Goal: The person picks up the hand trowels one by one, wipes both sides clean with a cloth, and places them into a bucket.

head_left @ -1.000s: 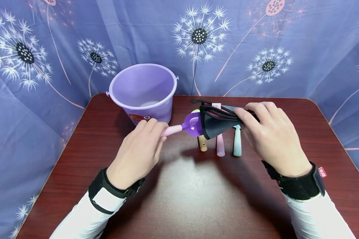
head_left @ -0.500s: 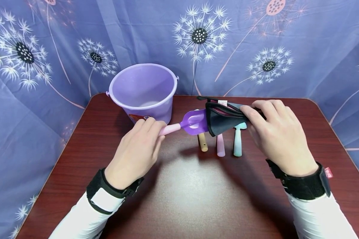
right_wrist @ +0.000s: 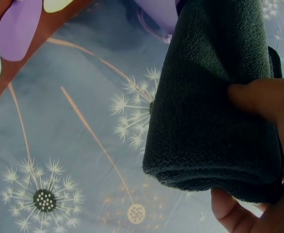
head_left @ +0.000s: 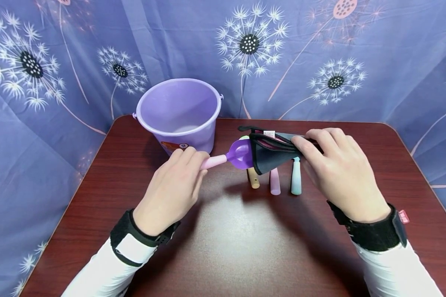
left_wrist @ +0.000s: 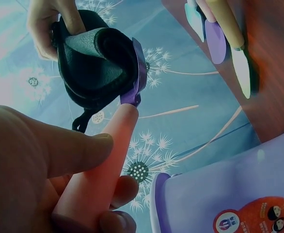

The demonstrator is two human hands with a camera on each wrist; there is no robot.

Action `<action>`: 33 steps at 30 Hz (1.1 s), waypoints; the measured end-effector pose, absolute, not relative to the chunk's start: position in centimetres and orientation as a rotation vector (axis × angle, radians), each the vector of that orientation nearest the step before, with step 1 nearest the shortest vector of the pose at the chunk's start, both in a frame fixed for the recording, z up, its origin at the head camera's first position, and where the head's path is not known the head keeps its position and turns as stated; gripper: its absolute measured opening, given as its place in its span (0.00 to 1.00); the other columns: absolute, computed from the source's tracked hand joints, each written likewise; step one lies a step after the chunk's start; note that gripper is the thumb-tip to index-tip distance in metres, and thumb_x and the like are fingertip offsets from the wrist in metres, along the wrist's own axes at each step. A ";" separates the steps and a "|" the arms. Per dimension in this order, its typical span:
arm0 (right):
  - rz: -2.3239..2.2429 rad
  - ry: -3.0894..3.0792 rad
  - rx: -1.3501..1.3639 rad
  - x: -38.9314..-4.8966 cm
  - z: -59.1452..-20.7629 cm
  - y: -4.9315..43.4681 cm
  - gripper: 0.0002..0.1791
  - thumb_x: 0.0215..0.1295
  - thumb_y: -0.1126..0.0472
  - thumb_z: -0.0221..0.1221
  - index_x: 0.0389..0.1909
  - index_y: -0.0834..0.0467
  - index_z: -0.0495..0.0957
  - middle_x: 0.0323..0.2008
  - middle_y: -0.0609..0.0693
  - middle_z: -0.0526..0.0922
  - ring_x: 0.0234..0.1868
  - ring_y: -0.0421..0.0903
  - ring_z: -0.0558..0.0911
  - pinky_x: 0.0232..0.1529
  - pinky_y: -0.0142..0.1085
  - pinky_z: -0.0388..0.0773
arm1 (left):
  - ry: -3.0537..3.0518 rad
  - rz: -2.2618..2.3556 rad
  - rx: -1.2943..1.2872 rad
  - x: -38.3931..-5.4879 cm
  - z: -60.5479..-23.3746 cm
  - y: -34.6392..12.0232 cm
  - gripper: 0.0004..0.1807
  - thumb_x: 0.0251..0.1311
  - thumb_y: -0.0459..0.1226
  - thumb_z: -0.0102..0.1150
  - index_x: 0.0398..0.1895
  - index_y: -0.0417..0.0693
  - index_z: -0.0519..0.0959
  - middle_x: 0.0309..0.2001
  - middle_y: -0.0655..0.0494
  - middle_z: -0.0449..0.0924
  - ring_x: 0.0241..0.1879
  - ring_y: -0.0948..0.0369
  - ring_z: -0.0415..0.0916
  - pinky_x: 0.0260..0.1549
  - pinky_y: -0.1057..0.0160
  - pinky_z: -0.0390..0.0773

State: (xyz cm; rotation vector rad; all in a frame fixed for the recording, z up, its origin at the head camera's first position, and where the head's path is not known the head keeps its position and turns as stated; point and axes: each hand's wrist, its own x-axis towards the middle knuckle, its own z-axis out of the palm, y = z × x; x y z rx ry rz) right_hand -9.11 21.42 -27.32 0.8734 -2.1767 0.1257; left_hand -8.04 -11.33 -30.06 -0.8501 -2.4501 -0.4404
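Note:
My left hand [head_left: 172, 187] grips the pink handle of a small toy shovel [head_left: 240, 154] with a purple scoop, held up over the table. In my right hand [head_left: 338, 173] is a folded dark grey cloth [head_left: 273, 154] with black edging and a small white tag, pinched between thumb and fingers. The cloth laps over the end of the scoop and hides its tip. Seen from the left wrist, the thumb lies along the shovel handle [left_wrist: 101, 170], and the cloth's folds press beside the purple scoop [left_wrist: 139, 68]. The right wrist view shows the thick fleecy roll of cloth [right_wrist: 210, 121].
On the table beneath the cloth lie three tools, with a tan handle [head_left: 253, 178], a pink handle [head_left: 275, 181] and a light blue handle [head_left: 296, 177]. A purple bucket [head_left: 204, 138] stands at the back left. Behind the table [head_left: 386, 165] hangs a blue dandelion-print curtain [head_left: 282, 24].
The cloth slid right along the scoop by half a second ago, baring more of it, then came back left over it. The left hand shifted only slightly, keeping its grip.

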 end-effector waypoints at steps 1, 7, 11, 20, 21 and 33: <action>0.131 -2.175 0.881 -9.1 -27.3 21.3 0.13 0.69 0.65 0.52 0.51 0.63 0.78 0.43 0.62 0.78 0.41 0.64 0.75 0.34 0.54 0.71 | -2.449 -0.437 -0.852 -8.0 -30.1 -11.3 0.09 0.64 0.34 0.60 0.45 0.41 0.75 0.33 0.54 0.67 0.31 0.53 0.63 0.29 0.59 0.68; 0.173 -2.165 0.924 -8.9 -27.3 20.5 0.14 0.70 0.67 0.50 0.51 0.63 0.79 0.43 0.61 0.78 0.40 0.62 0.75 0.37 0.52 0.73 | -2.438 -0.419 -0.865 -8.0 -30.3 -10.9 0.08 0.65 0.34 0.59 0.44 0.41 0.75 0.32 0.54 0.67 0.30 0.53 0.62 0.27 0.60 0.67; 0.198 -2.156 0.956 -8.7 -27.4 19.9 0.14 0.70 0.67 0.50 0.51 0.63 0.79 0.43 0.60 0.78 0.40 0.61 0.76 0.38 0.51 0.74 | -2.431 -0.411 -0.873 -7.9 -30.5 -10.7 0.07 0.65 0.34 0.58 0.44 0.41 0.75 0.32 0.53 0.67 0.30 0.53 0.62 0.28 0.60 0.68; 0.193 -2.142 0.988 -8.4 -27.7 19.1 0.13 0.71 0.66 0.51 0.51 0.64 0.79 0.42 0.59 0.78 0.38 0.59 0.76 0.33 0.49 0.74 | -2.422 -0.391 -0.859 -7.9 -30.6 -10.6 0.07 0.66 0.34 0.58 0.43 0.41 0.75 0.32 0.52 0.66 0.30 0.52 0.62 0.27 0.60 0.68; 0.194 -2.141 0.989 -8.3 -27.7 19.0 0.13 0.71 0.65 0.51 0.51 0.64 0.79 0.42 0.59 0.78 0.38 0.59 0.76 0.33 0.49 0.74 | -2.417 -0.395 -0.853 -7.9 -30.6 -10.6 0.07 0.67 0.34 0.57 0.43 0.41 0.75 0.32 0.52 0.66 0.30 0.52 0.62 0.27 0.60 0.68; 0.253 -2.102 1.038 -8.2 -27.9 18.5 0.13 0.71 0.63 0.51 0.50 0.64 0.80 0.40 0.58 0.78 0.37 0.59 0.76 0.32 0.48 0.74 | -2.437 -0.418 -0.799 -8.0 -30.6 -10.7 0.10 0.69 0.35 0.56 0.48 0.40 0.74 0.34 0.52 0.67 0.31 0.51 0.64 0.28 0.58 0.71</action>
